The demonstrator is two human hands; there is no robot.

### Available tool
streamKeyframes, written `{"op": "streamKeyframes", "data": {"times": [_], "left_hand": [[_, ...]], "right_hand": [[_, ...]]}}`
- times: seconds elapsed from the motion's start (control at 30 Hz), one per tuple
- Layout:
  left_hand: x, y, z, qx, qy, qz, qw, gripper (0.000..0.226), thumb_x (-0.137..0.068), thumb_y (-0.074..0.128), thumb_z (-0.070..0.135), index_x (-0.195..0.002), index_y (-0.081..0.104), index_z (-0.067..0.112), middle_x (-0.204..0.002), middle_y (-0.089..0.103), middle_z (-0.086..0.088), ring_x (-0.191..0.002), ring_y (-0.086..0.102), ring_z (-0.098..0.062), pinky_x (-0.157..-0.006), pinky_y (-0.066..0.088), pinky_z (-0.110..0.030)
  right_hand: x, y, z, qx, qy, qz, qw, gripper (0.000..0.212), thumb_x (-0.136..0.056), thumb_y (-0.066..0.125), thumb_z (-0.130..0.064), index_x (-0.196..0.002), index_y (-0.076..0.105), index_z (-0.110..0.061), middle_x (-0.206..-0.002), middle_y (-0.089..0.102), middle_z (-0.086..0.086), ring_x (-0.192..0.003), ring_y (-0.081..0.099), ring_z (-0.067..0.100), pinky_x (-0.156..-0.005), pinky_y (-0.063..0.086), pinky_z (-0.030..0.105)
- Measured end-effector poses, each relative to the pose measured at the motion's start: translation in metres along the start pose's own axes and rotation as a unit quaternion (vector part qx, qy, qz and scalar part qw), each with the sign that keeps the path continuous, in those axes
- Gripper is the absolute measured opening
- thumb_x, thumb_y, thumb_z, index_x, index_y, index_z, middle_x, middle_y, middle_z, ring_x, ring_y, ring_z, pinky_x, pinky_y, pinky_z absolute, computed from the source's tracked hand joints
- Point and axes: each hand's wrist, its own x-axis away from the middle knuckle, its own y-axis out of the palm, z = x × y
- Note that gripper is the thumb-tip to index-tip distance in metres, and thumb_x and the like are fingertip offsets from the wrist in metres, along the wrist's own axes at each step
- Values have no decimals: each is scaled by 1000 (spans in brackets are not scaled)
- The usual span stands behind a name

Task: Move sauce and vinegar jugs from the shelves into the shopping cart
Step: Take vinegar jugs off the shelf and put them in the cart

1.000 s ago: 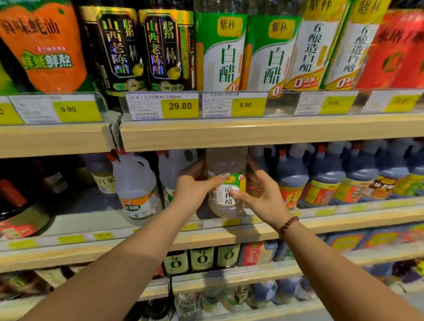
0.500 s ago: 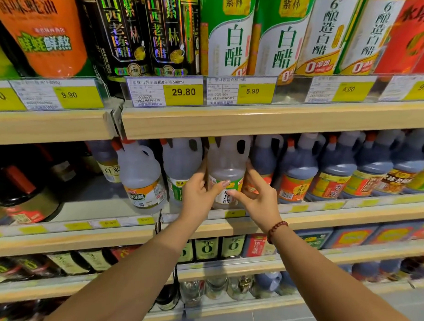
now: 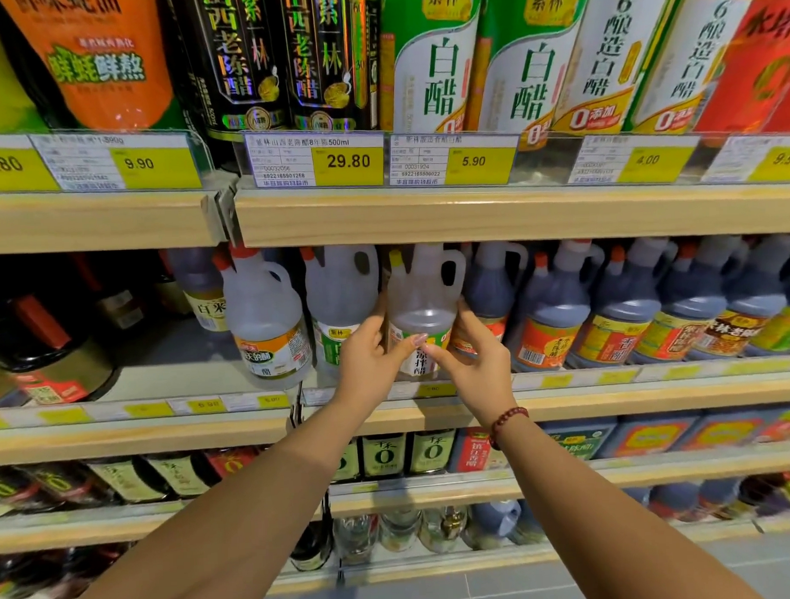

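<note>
A clear vinegar jug (image 3: 422, 298) with a yellow cap and a green-and-white label stands on the middle shelf (image 3: 611, 399). My left hand (image 3: 371, 363) grips its left side and my right hand (image 3: 474, 363) grips its right side, thumbs meeting across the label. Two more clear jugs, one with an orange label (image 3: 264, 321) and one with a green label (image 3: 339, 301), stand to its left. A row of dark sauce jugs (image 3: 617, 309) with red caps stands to its right. No shopping cart is in view.
The top shelf (image 3: 470, 211) overhangs the jug caps closely and carries tall bottles and price tags. Dark squat bottles (image 3: 50, 356) sit at the far left of the middle shelf. Lower shelves hold small bottles. Grey floor tiles (image 3: 484, 592) show at the bottom.
The view has tipped down, so the jug's cap and handle now show under the top shelf. Both hands stay clasped on the same clear jug.
</note>
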Motion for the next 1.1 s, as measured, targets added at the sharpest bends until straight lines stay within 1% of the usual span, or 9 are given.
{"op": "streamKeyframes", "data": {"times": [0.13,0.23,0.3,0.43,0.6,0.7,0.8,0.97,1.1], "left_hand": [[3,-1,3,-39,31,38,998,35,-75,78,20,-66,46,8,-61,52,-4,-60,47,-14,-56,45,-21],[7,-1,6,-25,57,66,996,26,-75,77,13,-88,62,-1,-88,68,-12,-86,61,-16,-84,56,-32],[12,-1,10,-17,54,83,995,40,-77,74,4,-114,64,1,-106,65,0,-101,58,-10,-90,52,-25],[15,0,9,-26,62,75,995,51,-77,68,-10,-125,56,0,-97,50,20,-89,56,14,-85,45,-3],[9,8,7,-39,66,84,994,44,-77,67,-11,-120,60,-3,-86,49,11,-81,55,2,-93,50,-22],[4,10,5,-65,78,102,990,41,-77,69,-7,-118,61,-4,-84,47,13,-79,54,-2,-86,48,-11],[0,12,1,-67,73,109,989,40,-78,70,-4,-117,62,-4,-85,50,11,-90,58,-16,-92,48,-22],[-1,14,-6,-129,128,125,975,31,-77,72,2,-108,67,1,-85,53,-1,-81,60,-22,-78,54,-36],[-2,13,-7,-162,155,127,966,20,-76,70,1,-97,69,2,-77,52,-12,-74,57,-31,-71,54,-50]], "right_hand": [[0,2,-2,10,3,-1,1000,44,-80,74,-22,-119,55,-27,-110,65,-10,-104,60,-1,-84,50,14],[4,3,-7,5,-10,19,1000,60,-80,73,-14,-113,40,-51,-107,58,-23,-99,55,-16,-78,48,7],[6,5,-6,19,-13,18,1000,70,-81,72,-16,-124,30,-53,-117,55,-21,-108,52,-14,-85,48,10],[4,9,4,116,-33,6,993,62,-84,70,-22,-138,42,-19,-123,53,7,-110,51,15,-95,45,25],[-4,10,4,114,-24,16,993,51,-82,71,-20,-129,52,-12,-105,48,2,-93,52,18,-83,50,33],[-11,10,6,139,-32,18,990,46,-82,71,-21,-124,55,-12,-97,47,3,-85,49,14,-76,42,20],[-15,12,9,146,-43,22,988,39,-82,71,-21,-116,58,-7,-88,42,3,-72,40,1,-65,35,6],[-15,17,17,149,-47,33,987,32,-84,69,-18,-111,58,-4,-92,38,4,-78,39,-13,-69,34,1],[-15,18,18,115,-55,28,992,59,-86,67,-17,-133,38,-38,-100,33,1,-75,38,2,-76,42,13]]}}
